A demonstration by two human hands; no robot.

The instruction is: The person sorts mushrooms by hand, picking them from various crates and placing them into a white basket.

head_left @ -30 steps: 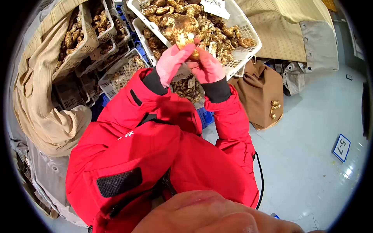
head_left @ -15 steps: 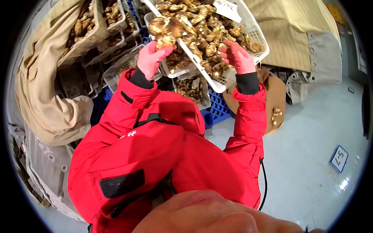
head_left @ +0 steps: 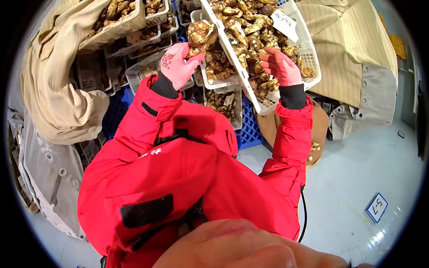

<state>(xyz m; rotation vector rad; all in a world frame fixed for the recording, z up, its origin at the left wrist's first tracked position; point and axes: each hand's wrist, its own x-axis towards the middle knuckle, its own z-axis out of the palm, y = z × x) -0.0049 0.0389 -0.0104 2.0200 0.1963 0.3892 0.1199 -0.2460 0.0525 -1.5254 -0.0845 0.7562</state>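
Pale floor [head_left: 344,178], mushroom [head_left: 201,38] in left grip [head_left: 176,67], at fingertips [head_left: 197,58]

A pale floor [head_left: 339,192] bears a blue pallet [head_left: 249,127] and a sign [head_left: 376,207] marked 5-7. White crates [head_left: 238,114] of mushrooms [head_left: 222,102] stand on the pallet.

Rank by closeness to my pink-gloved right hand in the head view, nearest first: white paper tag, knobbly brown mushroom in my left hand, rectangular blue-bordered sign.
1. White paper tag, above your right hand
2. Brown mushroom, left, in your left hand
3. Blue-bordered sign, lower right
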